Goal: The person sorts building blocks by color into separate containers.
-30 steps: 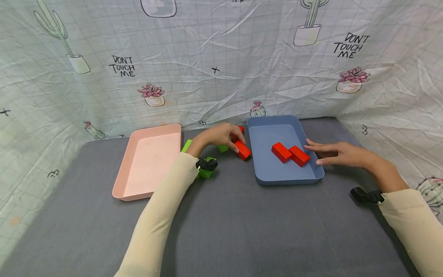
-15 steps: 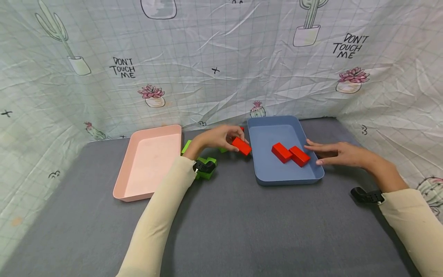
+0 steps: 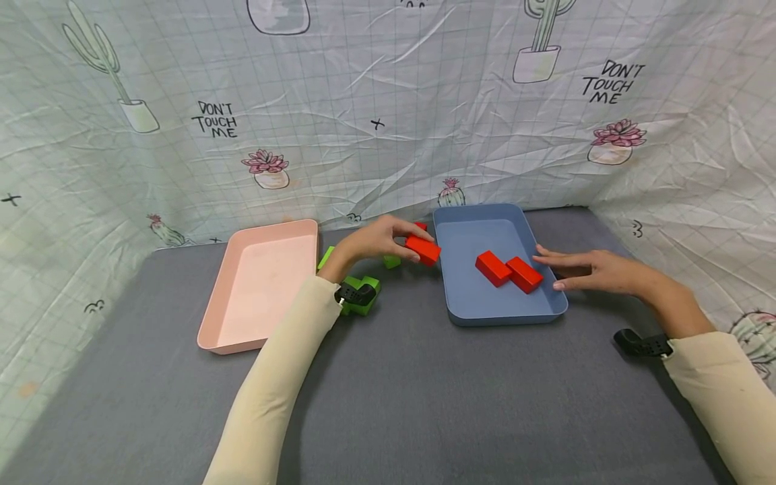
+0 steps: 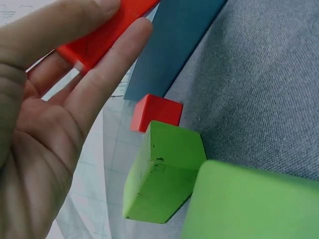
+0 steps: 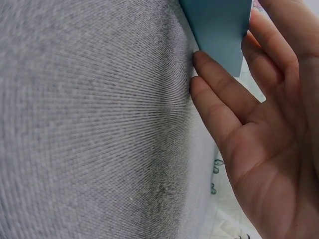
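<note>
My left hand (image 3: pixel 378 240) pinches a red block (image 3: pixel 424 250) between thumb and fingers, just left of the blue tray (image 3: pixel 479 306). In the left wrist view that red block (image 4: pixel 107 37) is raised near the tray's side. Two more red blocks (image 3: pixel 493 268) lie inside the blue tray. Behind the left hand another red block (image 3: pixel 421 226) shows in part; the left wrist view shows this loose red block (image 4: pixel 162 110) on the cloth. My right hand (image 3: pixel 597 271) has its fingers extended at the blue tray's right rim, holding nothing.
Several green blocks (image 3: pixel 364 296) lie under and around the left wrist, partly hidden by it. A pink tray (image 3: pixel 209 330) stands to their left. Grey cloth (image 3: pixel 461 404) covers the table. A printed curtain (image 3: pixel 339 87) rises behind and at both sides.
The left hand has lifted the red block off the cloth beside the blue tray, turning it slightly. The right hand stays where it was.
</note>
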### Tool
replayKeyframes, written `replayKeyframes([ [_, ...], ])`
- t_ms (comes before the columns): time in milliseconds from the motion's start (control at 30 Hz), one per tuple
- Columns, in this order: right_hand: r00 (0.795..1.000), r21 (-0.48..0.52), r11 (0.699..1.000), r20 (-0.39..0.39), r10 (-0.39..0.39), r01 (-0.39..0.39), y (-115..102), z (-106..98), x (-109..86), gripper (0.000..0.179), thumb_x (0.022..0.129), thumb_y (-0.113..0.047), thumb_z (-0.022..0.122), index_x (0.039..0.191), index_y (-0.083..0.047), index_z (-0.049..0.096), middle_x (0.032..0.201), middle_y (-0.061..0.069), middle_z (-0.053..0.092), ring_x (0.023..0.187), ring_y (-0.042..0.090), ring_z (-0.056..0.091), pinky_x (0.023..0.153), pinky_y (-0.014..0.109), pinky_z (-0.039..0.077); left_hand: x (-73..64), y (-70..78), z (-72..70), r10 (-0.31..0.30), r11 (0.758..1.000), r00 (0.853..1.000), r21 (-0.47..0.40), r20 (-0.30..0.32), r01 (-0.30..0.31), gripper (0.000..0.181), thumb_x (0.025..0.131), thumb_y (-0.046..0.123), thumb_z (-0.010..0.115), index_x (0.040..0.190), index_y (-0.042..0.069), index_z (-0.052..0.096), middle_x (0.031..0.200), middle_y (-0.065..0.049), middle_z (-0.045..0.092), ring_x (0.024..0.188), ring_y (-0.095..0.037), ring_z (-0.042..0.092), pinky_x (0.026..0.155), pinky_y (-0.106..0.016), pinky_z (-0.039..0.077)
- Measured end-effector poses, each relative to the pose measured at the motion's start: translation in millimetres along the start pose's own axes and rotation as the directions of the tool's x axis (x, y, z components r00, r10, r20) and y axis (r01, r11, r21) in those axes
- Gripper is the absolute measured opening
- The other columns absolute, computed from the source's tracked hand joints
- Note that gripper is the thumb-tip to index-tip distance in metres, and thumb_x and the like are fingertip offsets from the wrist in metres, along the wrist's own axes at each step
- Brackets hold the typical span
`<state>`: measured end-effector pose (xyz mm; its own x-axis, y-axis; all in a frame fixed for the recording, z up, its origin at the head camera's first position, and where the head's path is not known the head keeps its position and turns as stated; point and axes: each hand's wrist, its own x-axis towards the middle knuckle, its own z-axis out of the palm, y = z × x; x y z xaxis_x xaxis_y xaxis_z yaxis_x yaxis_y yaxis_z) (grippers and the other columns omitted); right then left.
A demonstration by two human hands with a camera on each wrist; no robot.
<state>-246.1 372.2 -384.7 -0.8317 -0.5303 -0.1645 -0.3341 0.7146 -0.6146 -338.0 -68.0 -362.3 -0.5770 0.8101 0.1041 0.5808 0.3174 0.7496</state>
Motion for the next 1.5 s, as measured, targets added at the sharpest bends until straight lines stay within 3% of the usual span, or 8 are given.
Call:
replayKeyframes([
  [133, 1.0, -0.008, 1.0, -0.002, 0.0, 0.0, -0.9, -0.3, -1.0, 0.066, 0.094, -0.032, 0.074, 0.153, -0.021, 0.048, 0.166, 0.012, 0.027, 0.148, 0.048, 0.026, 0.108, 0.073, 0.027, -0.3, 2.8, 0.5, 0.002, 0.999, 1.0, -0.039, -0.023, -0.003, 0.039, 0.085, 0.009, 0.084, 0.122, 0.008, 0.074, 0.119, -0.004, 0.072, 0.095, -0.02, 0.063, 0.084, -0.04, 0.053],
  [400, 1.0, -0.005, 1.0, -0.009, -0.005, 0.005, -0.9, 0.7, -2.8, 0.065, 0.094, -0.029, 0.074, 0.153, -0.019, 0.049, 0.166, 0.012, 0.028, 0.148, 0.048, 0.027, 0.108, 0.073, 0.027, 1.4, 11.3, 5.3, 0.047, 0.999, 0.997, 0.023, -0.066, -0.045, 0.035, 0.082, 0.01, 0.086, 0.116, 0.011, 0.077, 0.113, -0.001, 0.073, 0.093, -0.017, 0.062, 0.082, -0.03, 0.054],
  [633, 1.0, 0.005, 1.0, -0.01, -0.011, 0.011, -0.2, 1.6, -2.0, 0.065, 0.094, -0.028, 0.075, 0.153, -0.019, 0.049, 0.165, 0.013, 0.028, 0.148, 0.048, 0.026, 0.108, 0.074, 0.027, 1.9, 18.4, 8.3, 0.072, 0.997, 0.994, -0.007, -0.088, -0.073, 0.037, 0.082, 0.008, 0.085, 0.118, 0.01, 0.077, 0.118, -0.002, 0.074, 0.091, -0.017, 0.062, 0.078, -0.029, 0.054],
  [933, 1.0, -0.001, 1.0, -0.002, -0.011, 0.011, -2.3, 0.2, -0.4, 0.066, 0.094, -0.033, 0.074, 0.154, -0.021, 0.048, 0.166, 0.012, 0.026, 0.148, 0.048, 0.026, 0.11, 0.072, 0.027, 4.2, 19.6, 14.9, 0.141, 0.988, 0.987, -0.049, -0.077, -0.145, 0.039, 0.079, 0.007, 0.088, 0.117, 0.007, 0.078, 0.124, -0.006, 0.072, 0.121, -0.014, 0.063, 0.091, -0.039, 0.056],
  [1233, 1.0, -0.008, 1.0, -0.002, -0.009, 0.009, -1.9, -0.2, -0.7, 0.065, 0.094, -0.033, 0.073, 0.154, -0.022, 0.048, 0.166, 0.013, 0.027, 0.147, 0.049, 0.026, 0.109, 0.072, 0.027, 5.3, 22.9, 23.3, 0.13, 0.987, 0.99, -0.088, -0.058, -0.134, 0.038, 0.079, 0.007, 0.088, 0.116, 0.009, 0.078, 0.122, -0.002, 0.074, 0.111, -0.013, 0.067, 0.084, -0.039, 0.057],
  [1500, 1.0, -0.007, 1.0, -0.003, -0.001, 0.001, -2.2, 0.8, -0.6, 0.065, 0.094, -0.035, 0.073, 0.154, -0.022, 0.048, 0.166, 0.014, 0.027, 0.148, 0.05, 0.025, 0.108, 0.074, 0.025, 6.4, 24.6, 26.2, 0.134, 0.991, 0.99, -0.007, -0.046, -0.135, 0.038, 0.08, 0.015, 0.089, 0.116, 0.014, 0.079, 0.115, 0.003, 0.075, 0.093, -0.013, 0.064, 0.076, -0.029, 0.051],
])
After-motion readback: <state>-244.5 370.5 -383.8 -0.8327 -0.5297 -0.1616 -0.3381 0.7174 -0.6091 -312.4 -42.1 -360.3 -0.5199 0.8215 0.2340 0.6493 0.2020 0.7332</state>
